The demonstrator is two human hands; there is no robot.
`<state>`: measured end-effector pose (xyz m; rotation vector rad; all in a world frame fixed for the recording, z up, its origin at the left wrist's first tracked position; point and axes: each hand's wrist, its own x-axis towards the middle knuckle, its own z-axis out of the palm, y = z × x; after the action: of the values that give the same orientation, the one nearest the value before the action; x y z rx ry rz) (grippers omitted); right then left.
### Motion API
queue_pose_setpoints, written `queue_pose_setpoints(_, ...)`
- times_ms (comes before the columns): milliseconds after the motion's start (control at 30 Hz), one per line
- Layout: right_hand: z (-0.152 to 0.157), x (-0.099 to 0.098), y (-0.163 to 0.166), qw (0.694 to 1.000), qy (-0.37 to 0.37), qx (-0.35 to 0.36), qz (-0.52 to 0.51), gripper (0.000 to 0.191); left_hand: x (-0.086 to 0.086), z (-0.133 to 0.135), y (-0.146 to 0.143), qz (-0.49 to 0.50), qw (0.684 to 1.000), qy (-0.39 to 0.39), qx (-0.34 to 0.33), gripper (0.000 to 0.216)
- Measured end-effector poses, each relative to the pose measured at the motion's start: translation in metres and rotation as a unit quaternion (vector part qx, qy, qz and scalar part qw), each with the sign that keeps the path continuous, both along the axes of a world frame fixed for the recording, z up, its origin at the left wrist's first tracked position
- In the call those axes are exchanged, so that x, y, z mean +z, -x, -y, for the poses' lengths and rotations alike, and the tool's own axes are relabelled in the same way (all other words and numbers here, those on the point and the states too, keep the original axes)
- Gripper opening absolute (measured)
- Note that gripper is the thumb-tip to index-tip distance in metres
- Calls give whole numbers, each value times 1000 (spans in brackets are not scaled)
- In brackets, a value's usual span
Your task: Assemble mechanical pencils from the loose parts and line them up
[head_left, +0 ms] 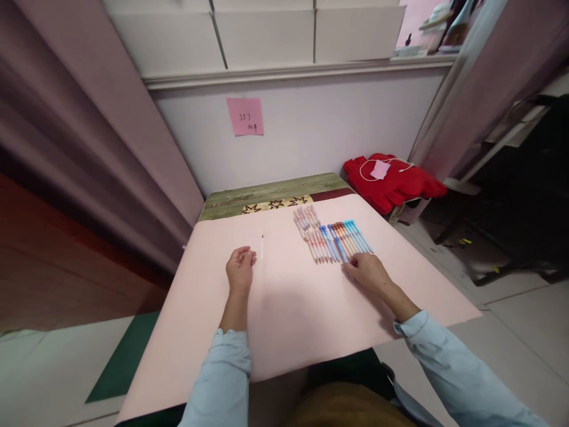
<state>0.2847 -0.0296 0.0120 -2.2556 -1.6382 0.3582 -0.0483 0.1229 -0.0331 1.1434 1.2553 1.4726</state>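
A row of several pens (340, 240) in pink, blue, orange and light blue lies on the pink sheet (288, 308) that covers the table. A second small bunch of pink pens (306, 218) lies just behind the row. My right hand (367, 271) rests at the near end of the row, fingers curled onto a blue pen (340, 252). My left hand (240, 268) lies on the sheet with its fingers curled in loosely. A thin white refill (262, 246) lies just to its right, apart from the fingers.
The table's green wooden top (271, 191) shows behind the sheet. A pink sticky note (245, 116) hangs on the wall. Red cloth (391, 181) with a mask on it lies to the right. Curtains hang on both sides.
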Motion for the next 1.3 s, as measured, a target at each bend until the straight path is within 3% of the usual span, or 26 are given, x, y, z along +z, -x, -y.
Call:
queue_pose_setpoints(133, 7, 3, 6, 996, -83, -16, -34, 27, 3, 10, -1, 9, 1000, 2, 2, 27)
queue_pose_setpoints(233, -4, 5, 27, 981, -153, 24, -116, 27, 7, 13, -4, 32, 999, 6, -3, 29)
queue_pose_setpoints(367, -51, 8, 89, 936, -214, 91, -265, 27, 19, 4, -14, 95, 995, 15, -36, 36)
queue_pose_setpoints(533, -124, 6, 172, 860, -221, 141, -438, 26, 44, -22, -21, 140, 986, 9, -85, 43)
queue_pose_setpoints(667, -159, -12, 200, 823, -207, 159, -504, 30, 49, -37, -16, 170, 979, 10, -113, 41)
queue_pose_setpoints(800, -171, -29, 198, 845, -187, 205, -458, 29, 40, -42, -7, 176, 979, 22, -105, 37)
queue_pose_setpoints(900, -172, -32, 193, 866, -181, 262, -386, 30, 34, -42, -2, 173, 979, 46, -93, 37)
queue_pose_setpoints(1000, -172, -31, 193, 867, -141, 295, -375, 32, 32, -42, 2, 171, 979, 81, -72, 35)
queue_pose_setpoints(1300, -178, -37, 200, 864, -125, 201, -444, 23, 32, -46, -3, 221, 969, 100, -47, 28)
